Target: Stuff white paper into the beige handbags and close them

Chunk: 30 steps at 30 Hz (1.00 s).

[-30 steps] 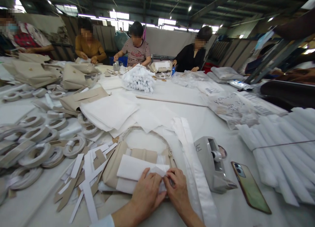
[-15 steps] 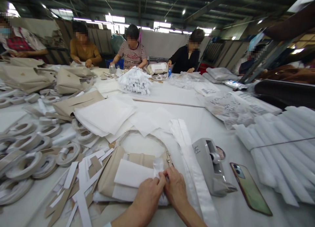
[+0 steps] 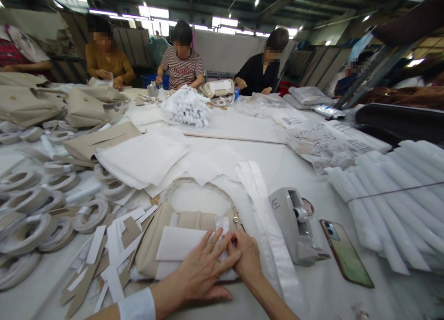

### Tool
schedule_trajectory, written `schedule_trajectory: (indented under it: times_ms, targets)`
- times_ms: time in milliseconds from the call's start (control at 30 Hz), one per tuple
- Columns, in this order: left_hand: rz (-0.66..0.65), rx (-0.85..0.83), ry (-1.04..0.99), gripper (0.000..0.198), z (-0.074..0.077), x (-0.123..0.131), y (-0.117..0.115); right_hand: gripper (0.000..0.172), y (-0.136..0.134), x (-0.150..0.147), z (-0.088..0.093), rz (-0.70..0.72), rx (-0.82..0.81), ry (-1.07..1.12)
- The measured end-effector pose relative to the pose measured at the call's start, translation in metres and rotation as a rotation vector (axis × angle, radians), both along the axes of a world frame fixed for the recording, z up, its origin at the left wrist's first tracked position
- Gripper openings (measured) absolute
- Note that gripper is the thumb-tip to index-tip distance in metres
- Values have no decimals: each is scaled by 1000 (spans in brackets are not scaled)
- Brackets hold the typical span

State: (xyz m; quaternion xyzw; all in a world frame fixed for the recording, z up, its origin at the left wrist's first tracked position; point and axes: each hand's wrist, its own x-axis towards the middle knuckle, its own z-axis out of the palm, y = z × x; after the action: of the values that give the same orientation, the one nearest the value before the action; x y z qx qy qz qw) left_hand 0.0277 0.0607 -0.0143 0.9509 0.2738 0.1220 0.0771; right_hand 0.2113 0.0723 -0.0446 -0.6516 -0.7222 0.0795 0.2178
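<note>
1. A beige bag (image 3: 149,248) lies on the worktop (image 3: 256,149), about midway along the near edge.
2. Left hand (image 3: 204,262): palm down over the right part of the bag and its white sheet (image 3: 176,243), fingers spread apart.
3. Right hand (image 3: 246,255): at the bag's right end, fingers bent, tips bunched close against the left hand; whether they clamp anything, I cannot tell.
4. From the bag toward the right edge: white bands (image 3: 268,227), a tape dispenser (image 3: 294,232), a phone (image 3: 348,257) and a tied white bundle (image 3: 388,204).
5. Toward the near left corner: loose strips (image 3: 114,253), then beige coils (image 3: 81,220).
6. Beyond the far edge: people (image 3: 182,68) with heads bowed.
</note>
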Motion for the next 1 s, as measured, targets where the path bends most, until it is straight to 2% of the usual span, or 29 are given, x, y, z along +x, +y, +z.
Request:
schedule_trajectory:
  times_ms: [133,233,333,567,633,733,800,833,1000]
  targets:
    - [-57,47,26,75,-6,0,-2,21,5,-2,5,-86,-154,-28]
    - [11,17,78,86,-9,5,-3,25,5,-4,12,-133,-251,50]
    - [54,-25,111,94,-9,8,-3,31,4,-6,14,-151,-259,123]
    - [76,-88,123,87,-9,8,-1,35,5,7,14,-124,-194,146]
    - [73,-90,128,85,-11,8,-1,33,7,12,18,-58,-103,199]
    - [77,-87,136,83,-11,7,-1,31,12,16,24,250,77,115]
    - [80,-90,135,82,-7,7,-1,34,17,15,25,456,97,-4]
    - [81,-92,132,81,-5,7,-1,37,19,15,24,514,78,-51]
    - [75,-62,130,75,1,6,-1,40,29,14,15,577,-30,-186]
